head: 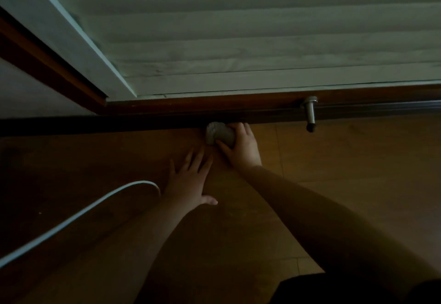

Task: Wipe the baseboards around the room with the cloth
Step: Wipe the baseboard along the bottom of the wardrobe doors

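Note:
A dark brown baseboard (167,120) runs across the middle of the head view, under a pale panelled wall. My right hand (241,147) grips a bunched grey cloth (218,133), and the cloth touches the foot of the baseboard where it meets the floor. My left hand (191,179) lies flat on the wooden floor just below and left of the cloth, fingers spread and straight. The room is dim, so the cloth's texture is hard to make out.
A metal doorstop (309,112) sticks out of the baseboard to the right of the cloth. A white cable (78,215) curves over the floor at the lower left, ending near my left wrist. A white frame (62,31) slants down at the upper left.

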A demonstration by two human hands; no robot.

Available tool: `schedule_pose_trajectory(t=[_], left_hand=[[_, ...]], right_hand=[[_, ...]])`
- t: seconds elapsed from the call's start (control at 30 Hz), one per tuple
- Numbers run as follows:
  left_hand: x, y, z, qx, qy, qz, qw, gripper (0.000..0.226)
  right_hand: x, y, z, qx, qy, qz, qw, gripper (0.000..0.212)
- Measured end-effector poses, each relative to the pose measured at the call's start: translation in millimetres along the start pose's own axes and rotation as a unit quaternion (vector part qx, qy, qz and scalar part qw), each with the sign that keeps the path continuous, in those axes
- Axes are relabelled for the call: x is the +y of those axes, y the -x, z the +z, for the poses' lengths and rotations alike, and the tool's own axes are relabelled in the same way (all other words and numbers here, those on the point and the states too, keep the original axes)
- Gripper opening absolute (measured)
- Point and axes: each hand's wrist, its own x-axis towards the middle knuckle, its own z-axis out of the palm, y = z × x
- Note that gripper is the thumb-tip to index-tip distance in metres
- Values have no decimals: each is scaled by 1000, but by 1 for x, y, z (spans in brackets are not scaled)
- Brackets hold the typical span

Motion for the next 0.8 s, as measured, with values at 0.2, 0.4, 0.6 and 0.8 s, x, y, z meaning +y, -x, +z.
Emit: schedule_pose_trajectory(t=[0.2, 0.4, 0.6, 0.8], left_hand=[[4, 3, -10, -14, -12, 5, 1000, 126], [18, 0, -11, 8, 16, -8, 1000, 121], [35, -18, -14, 29, 8, 29, 999, 126], [41, -20, -14, 19, 4, 29, 999, 124]], right_hand=[[53, 2, -54, 43, 30, 50, 997, 55], [97, 8, -104, 112, 47, 106, 987, 52], [122, 12, -139, 140, 58, 131, 980, 47], [94, 33, -126, 161, 18, 172, 972, 51]])
